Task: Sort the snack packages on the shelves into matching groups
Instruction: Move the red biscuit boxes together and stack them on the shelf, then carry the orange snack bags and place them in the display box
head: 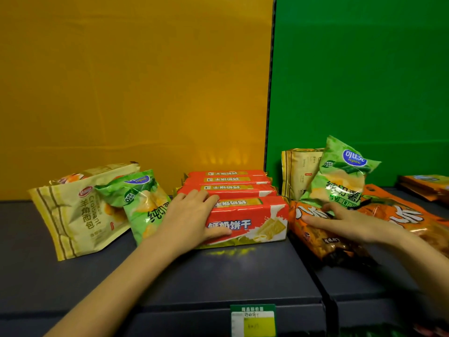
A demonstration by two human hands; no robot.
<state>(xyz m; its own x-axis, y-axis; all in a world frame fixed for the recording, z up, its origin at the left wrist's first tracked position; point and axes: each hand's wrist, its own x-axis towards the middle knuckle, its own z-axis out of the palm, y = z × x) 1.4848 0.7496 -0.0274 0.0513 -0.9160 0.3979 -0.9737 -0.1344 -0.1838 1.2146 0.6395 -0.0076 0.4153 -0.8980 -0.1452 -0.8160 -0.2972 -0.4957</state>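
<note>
I see two bare arms reaching onto a dark shelf (218, 276), yellow back panel (133, 81) on the left section, green panel (364, 69) on the right. Left hand (192, 215) lies flat on the front red biscuit pack (252, 222): fingers (194, 197) spread over its top left edge, thumb along the front face, so it's pressing on the pack, not clamped round it. That pack sits at the front of a row w/ three more red packs (228, 183) lined up behind it, all touching, approx mid-shelf just left of the divider. Right hand (345, 222) rests on an orange bag (315, 239) lying flat right of the biscuits; fingers loosely apart, index pointing left across the bag, fingertips near the bottom of a green chip bag (340, 176). Can't tell if it's pinching anything. That chip bag stands tilted, leaning on a cream bread bag (300, 171) upright behind it vs the green panel. A 2nd orange bag (401, 215) lies to the right, and more orange packs (427, 186) sit far right, blurry. On the left side a cream croissant bag (77, 215) leans back, w/ another green chip bag (143, 203) beside it, overlapping its right edge and touching the left wrist area. A green price tag (254, 321) hangs on the shelf's front lip, text too small to read.
</note>
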